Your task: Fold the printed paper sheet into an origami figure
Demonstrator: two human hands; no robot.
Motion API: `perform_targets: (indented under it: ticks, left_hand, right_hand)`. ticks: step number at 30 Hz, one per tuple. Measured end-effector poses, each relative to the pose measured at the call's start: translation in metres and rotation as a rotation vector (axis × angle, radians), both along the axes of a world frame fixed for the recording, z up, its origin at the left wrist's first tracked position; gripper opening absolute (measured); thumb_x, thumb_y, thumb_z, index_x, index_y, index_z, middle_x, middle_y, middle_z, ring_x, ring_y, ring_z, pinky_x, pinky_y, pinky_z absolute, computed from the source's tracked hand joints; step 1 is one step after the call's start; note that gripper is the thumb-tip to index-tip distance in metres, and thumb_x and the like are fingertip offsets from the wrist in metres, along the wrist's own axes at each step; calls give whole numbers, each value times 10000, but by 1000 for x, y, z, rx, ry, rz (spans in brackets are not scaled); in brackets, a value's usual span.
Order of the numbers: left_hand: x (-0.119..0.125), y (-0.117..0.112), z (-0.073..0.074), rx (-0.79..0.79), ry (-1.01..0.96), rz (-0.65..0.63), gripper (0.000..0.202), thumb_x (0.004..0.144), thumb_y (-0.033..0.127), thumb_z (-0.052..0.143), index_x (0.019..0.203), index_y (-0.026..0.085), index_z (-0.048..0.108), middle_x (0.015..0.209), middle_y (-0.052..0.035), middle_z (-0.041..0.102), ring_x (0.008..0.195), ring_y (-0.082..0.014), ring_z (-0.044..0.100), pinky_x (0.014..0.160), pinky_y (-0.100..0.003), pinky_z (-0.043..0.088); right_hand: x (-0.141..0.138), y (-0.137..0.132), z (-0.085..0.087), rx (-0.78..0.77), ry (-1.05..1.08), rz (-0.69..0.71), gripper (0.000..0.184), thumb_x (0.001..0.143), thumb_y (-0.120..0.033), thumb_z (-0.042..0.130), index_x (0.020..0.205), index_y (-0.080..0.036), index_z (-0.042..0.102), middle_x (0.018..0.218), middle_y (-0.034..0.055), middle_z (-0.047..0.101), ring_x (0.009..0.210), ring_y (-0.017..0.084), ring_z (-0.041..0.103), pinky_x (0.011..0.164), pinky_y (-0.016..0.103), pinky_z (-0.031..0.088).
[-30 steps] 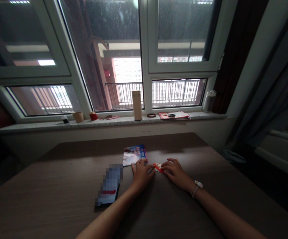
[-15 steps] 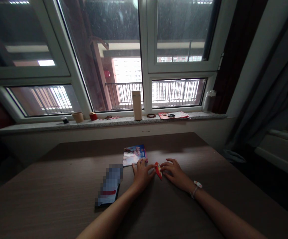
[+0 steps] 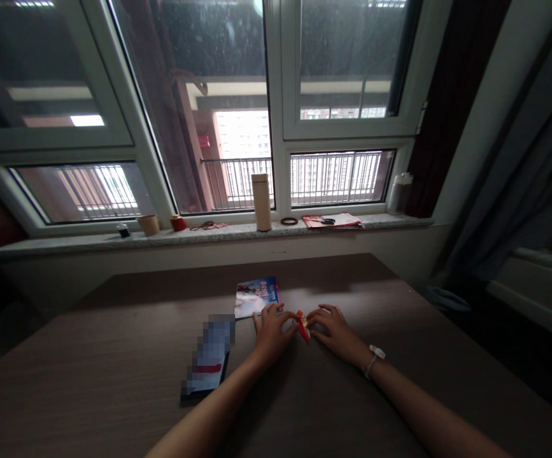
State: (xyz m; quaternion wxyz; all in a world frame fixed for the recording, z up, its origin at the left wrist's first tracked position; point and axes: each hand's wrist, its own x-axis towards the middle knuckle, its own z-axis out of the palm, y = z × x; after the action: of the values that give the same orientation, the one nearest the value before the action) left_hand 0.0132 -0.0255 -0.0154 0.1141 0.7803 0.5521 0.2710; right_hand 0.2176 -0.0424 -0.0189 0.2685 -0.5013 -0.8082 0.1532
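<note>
A small folded piece of red paper [image 3: 305,333] with a pale yellowish inner side lies between my hands on the brown table [image 3: 113,356]. My left hand [image 3: 274,331] pinches its left edge between thumb and fingers. From the other side, the fingertips of my right hand [image 3: 332,329] close on its right edge; a bracelet [image 3: 375,353] circles that wrist. Just beyond my left hand lies a booklet [image 3: 256,296] with a blue and pink cover. Left of my left forearm rests a phone-like device [image 3: 211,356], its screen blurred out.
Along the stone windowsill [image 3: 199,238] stand a beige flask [image 3: 261,202], a paper cup [image 3: 149,224], a red spool [image 3: 178,222], a bracelet ring [image 3: 289,221], a clear bottle [image 3: 399,194] and red paper sheets [image 3: 342,221] with scissors [image 3: 326,221] on top. A curtain hangs at the right.
My fingers have shifted very slightly around the red paper, which keeps almost the same place. Nothing else on the table has moved.
</note>
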Motion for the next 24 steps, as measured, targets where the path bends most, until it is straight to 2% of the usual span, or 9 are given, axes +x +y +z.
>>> perform_targets:
  ticks: [5,9,11,15,20,24]
  left_hand:
    - [0,1,1,17,-20,19,154,876,380,591,917,279,700,1314,-40,537,1297,-288,374,1095,-650,100]
    - [0,0,2,35,2,48,148,872,364,595,861,251,690,1284,-44,570,1290,-295,386,1093,-654,112]
    - [0,-1,2,29,23,49,117,854,333,615,904,269,699,1304,-40,558,1303,-301,369,1090,-661,106]
    - [-1,-2,1,-2,75,28,186,841,308,629,1000,355,714,1363,-29,515,1333,-331,320,1062,-701,80]
    - [-2,-1,0,2,121,36,206,844,332,631,1022,382,724,1401,-46,480,1349,-361,291,1056,-709,74]
    - [-3,-1,0,-16,124,35,211,836,347,645,1028,386,726,1409,-40,471,1357,-356,277,1070,-697,56]
  right_hand:
    - [-1,-1,1,-20,8,-19,179,867,-362,559,1014,-313,649,1209,-9,625,1323,270,340,1118,603,106]
    - [-1,-1,1,7,18,-18,182,863,-367,562,1010,-305,649,1200,0,626,1295,259,375,1119,570,144]
    - [-1,0,0,15,21,-20,179,860,-371,568,1001,-301,652,1193,3,631,1288,257,382,1118,555,158]
    - [-1,2,-2,6,15,-20,185,864,-375,561,1008,-304,652,1189,-2,637,1304,258,366,1119,550,152]
    - [-2,1,-1,11,2,-14,288,868,-341,550,1149,-311,606,1247,8,609,1314,255,346,1127,529,181]
    - [-2,2,-1,-16,-64,-6,431,886,-367,524,1316,-341,502,1349,19,535,1329,267,323,1132,546,178]
